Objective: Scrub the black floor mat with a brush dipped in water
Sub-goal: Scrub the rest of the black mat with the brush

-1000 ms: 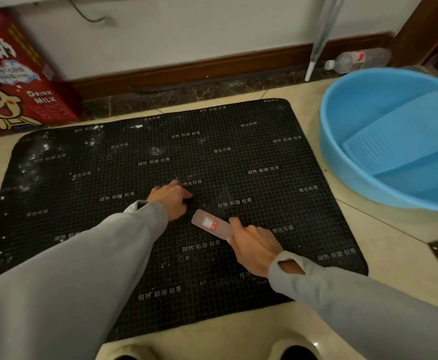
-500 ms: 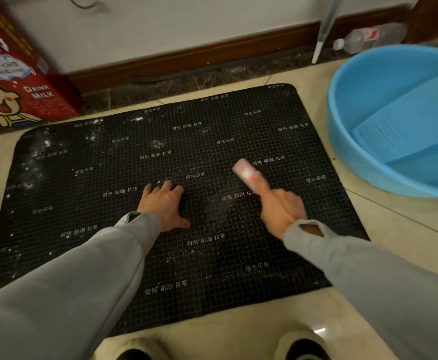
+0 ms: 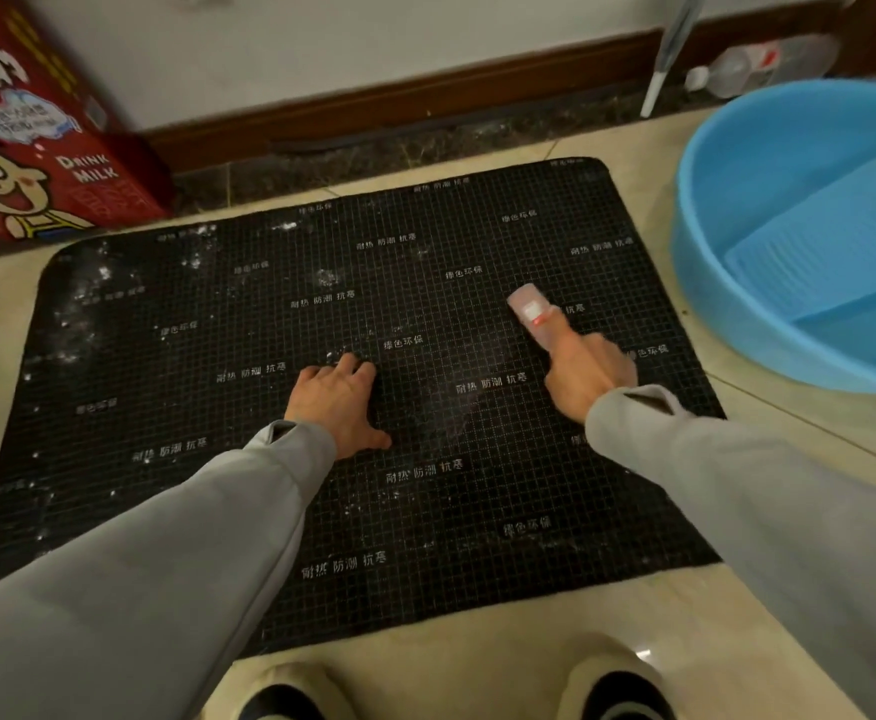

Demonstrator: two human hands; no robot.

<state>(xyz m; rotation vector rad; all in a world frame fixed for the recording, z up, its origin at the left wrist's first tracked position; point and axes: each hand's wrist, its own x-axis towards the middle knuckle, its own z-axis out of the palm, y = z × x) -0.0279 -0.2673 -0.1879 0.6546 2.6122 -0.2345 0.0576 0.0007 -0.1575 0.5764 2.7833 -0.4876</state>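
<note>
Black floor mat [image 3: 353, 407] lying flat on the tiled floor [image 3: 477, 678], beside the blue basin [image 3: 711, 262]. Right hand [image 3: 589, 376], fingers clamped on the brush [image 3: 532, 314], works the mat's right part; left hand [image 3: 340, 402], fingers spread flat, pins the centre. Risks, as judged: mat sliding on smooth tile if the left hand lifts; white specks at the far-left corner missed.

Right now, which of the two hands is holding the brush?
The right hand, nearer the blue basin, grips the pale brush on the black mat. The left hand holds nothing; it rests on the mat.
</note>
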